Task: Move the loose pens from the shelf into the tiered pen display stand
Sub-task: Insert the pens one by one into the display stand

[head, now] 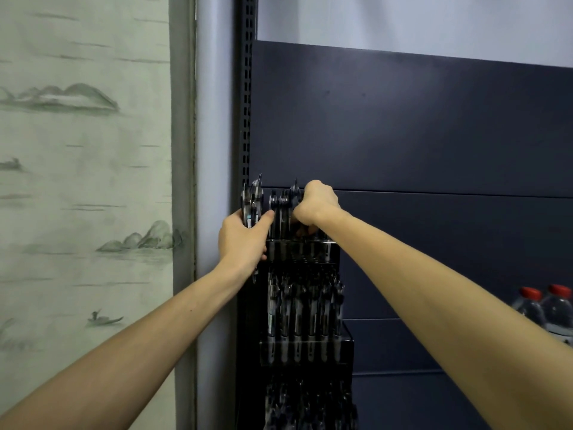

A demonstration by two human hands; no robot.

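Observation:
A black tiered pen display stand [345, 344] stands against the dark shelf back, with several dark pens upright in its tiers. My left hand [242, 240] grips a bundle of pens [251, 200] beside the stand's top left corner, their clip ends pointing up. My right hand [316, 203] is curled over the top tier and pinches one pen [294, 191] among the upright pens [279, 209] there. My fingers hide the lower part of that pen.
A slotted metal upright [247, 88] runs up the shelf's left side, with a painted wall panel [83, 181] further left. Two red-capped water bottles [545, 311] stand at the right edge. The dark back panel [434, 135] rises behind the stand.

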